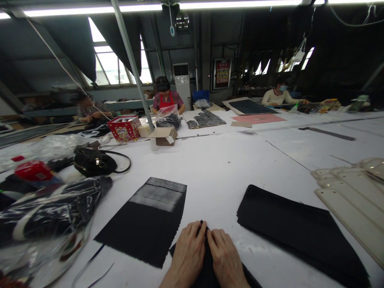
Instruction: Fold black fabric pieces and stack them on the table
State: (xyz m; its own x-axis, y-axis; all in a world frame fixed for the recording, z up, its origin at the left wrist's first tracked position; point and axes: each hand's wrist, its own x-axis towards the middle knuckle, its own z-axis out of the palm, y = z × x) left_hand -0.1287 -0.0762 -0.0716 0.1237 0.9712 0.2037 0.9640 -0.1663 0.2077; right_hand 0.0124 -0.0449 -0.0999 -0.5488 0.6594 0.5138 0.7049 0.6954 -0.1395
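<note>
Both hands are on a piece of black fabric (207, 264) at the front edge of the white table. My left hand (189, 252) pinches its upper tip from the left, fingers closed together. From the right, my right hand (223, 256) presses its closed fingers onto the same tip, close to the left thumb. Much of the fabric is hidden under the hands. A black panel stack (138, 228) with a whitish, rough-coated far end lies left of them. To the right is a stack of black fabric pieces (297, 224).
Plastic-wrapped dark goods (54, 212), a black handbag (94, 162) and a red-capped bottle (34, 172) crowd the left. Pale flat templates (348, 208) lie at the right. Farther off are a cardboard box (164, 137), a long metal strip (333, 133) and several people seated at work.
</note>
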